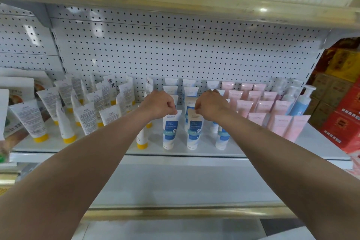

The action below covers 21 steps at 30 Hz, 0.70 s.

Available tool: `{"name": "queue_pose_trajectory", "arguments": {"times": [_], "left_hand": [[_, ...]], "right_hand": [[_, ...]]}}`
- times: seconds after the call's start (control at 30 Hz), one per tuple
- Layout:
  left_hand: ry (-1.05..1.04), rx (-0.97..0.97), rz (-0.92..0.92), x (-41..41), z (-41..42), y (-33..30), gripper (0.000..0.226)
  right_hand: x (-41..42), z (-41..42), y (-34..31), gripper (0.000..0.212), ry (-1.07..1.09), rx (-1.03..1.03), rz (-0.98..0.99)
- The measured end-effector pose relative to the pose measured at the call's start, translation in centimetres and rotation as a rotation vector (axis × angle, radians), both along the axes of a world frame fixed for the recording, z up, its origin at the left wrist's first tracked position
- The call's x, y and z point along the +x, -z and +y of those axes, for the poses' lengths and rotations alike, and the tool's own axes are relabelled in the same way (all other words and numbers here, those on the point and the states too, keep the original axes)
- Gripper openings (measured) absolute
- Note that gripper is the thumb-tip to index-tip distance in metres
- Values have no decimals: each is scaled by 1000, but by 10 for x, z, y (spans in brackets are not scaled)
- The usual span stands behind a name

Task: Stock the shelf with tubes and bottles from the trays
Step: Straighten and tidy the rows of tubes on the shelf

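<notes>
Blue tubes, front row: left tube [170,130] and right tube [195,130] stand cap-down, side by side near the front edge of the shelf [109,147]. Left hand [159,105]: fingers curled, pinching the left tube's top corner. Right hand [211,105]: fingers curled, pinching the right tube's top edge. More blue tubes [190,91] stand in rows behind, back to the pegboard [175,52]. Yellow-capped tubes [66,103]: left of the blue ones, cap-down, several leaning. Pink tubes [272,109]: right of the blue ones, in rows. Pump bottles [300,101]: far right of the shelf. Red cartons [344,122]: stacked beyond the shelf's right end.
</notes>
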<state>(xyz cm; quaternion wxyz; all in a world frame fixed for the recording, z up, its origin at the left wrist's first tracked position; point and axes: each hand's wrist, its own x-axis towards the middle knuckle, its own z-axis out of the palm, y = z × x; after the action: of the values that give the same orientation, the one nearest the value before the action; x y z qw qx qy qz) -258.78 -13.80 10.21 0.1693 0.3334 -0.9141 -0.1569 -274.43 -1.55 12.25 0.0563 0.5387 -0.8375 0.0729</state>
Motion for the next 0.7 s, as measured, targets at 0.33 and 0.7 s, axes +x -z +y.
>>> {"name": "queue_pose_trajectory", "arguments": {"times": [0.33,0.7], "left_hand": [[23,24,29,2,-1,2,11],[11,35,66,6,-1,4,11]], "right_hand": [[1,-3,-1,17,20,3,-30],[7,-1,-3,15,51,-12,-85]]}}
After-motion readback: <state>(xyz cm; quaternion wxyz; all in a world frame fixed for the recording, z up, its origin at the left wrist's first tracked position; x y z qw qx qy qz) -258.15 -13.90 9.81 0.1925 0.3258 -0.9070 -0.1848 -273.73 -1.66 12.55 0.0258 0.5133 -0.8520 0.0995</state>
